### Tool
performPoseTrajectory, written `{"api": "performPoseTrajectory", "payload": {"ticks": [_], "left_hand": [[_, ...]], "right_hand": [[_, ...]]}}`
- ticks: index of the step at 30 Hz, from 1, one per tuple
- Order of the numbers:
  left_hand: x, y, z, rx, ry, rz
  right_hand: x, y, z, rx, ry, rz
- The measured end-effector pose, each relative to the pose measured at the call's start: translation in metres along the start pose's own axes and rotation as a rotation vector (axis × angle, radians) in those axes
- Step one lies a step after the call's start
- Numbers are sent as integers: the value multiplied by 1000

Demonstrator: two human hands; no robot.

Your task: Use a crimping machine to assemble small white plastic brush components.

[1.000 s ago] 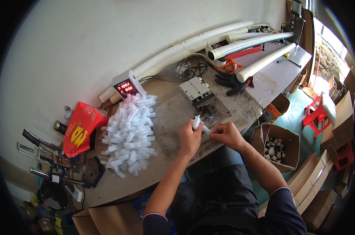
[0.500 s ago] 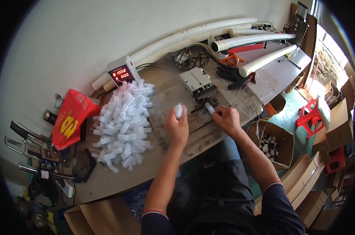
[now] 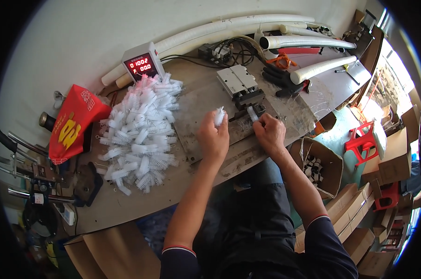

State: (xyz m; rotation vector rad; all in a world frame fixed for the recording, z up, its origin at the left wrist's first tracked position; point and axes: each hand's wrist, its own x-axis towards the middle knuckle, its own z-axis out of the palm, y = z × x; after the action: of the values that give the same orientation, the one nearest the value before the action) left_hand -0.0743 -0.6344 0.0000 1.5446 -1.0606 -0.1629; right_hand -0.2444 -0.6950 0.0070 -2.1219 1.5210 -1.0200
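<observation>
My left hand [image 3: 213, 139] is closed, pinching a small white bristle brush [image 3: 219, 116] that sticks up past the fingertips. To its right, my right hand [image 3: 270, 134] is closed round the near end of another white brush [image 3: 252, 114]. That brush's far end points at the front of a small bench machine [image 3: 238, 83] with a pale metal block on top; I cannot tell whether the two touch. Left of my hands lies a large heap of white brushes [image 3: 143, 135], some showing wire loops at their ends.
A counter box [image 3: 143, 63] with red digits stands behind the heap, beside a red bag [image 3: 78, 123]. Pale tubes [image 3: 324, 69], cables and a black glove [image 3: 280, 79] lie at the back. A carton [image 3: 329, 169] with black-and-white pieces sits below the right edge.
The whole view has shifted slightly, so the bench looks higher in it. Both hands keep their brushes and stay near the machine's front; the left brush stands a little further out of my fingers.
</observation>
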Motion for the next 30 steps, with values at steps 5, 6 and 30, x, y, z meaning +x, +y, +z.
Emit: {"api": "performPoseTrajectory", "payload": {"ticks": [5, 6, 30], "left_hand": [[-1, -1, 0, -7, 50, 18], [-1, -1, 0, 7, 61, 24], [-6, 6, 7, 131, -143, 205]], "right_hand": [[0, -5, 0, -6, -6, 60], [0, -7, -1, 0, -12, 85], [-1, -7, 2, 17, 76, 64]]}}
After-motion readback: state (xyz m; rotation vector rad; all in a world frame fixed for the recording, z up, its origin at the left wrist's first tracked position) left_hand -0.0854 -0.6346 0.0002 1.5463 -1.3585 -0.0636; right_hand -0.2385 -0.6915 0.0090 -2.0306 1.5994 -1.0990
